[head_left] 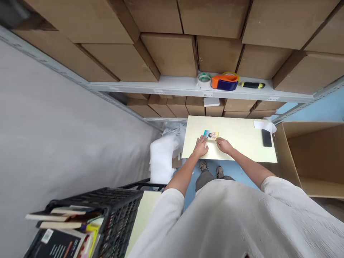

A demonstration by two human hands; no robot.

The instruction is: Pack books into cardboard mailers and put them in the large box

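Note:
A small, colourful booklet [211, 134] with a cartoon figure on a blue and yellow cover lies on the pale yellow tabletop [233, 132]. My left hand [201, 146] rests flat at its lower left corner, fingers spread and thumb apart. At the lower right corner, my right hand [224, 145] pinches the booklet's edge, its thumb and fingers close together. Part of the booklet's near edge is covered by my fingers.
A black phone [266, 138] and white paper [264, 125] lie at the table's right end. Above, a shelf [177, 83] holds cardboard boxes, tape rolls [204, 79], an orange tape dispenser [225, 82] and a cutter [252, 85]. A black crate [118, 211] of books stands lower left; an open carton [291, 157] stands right.

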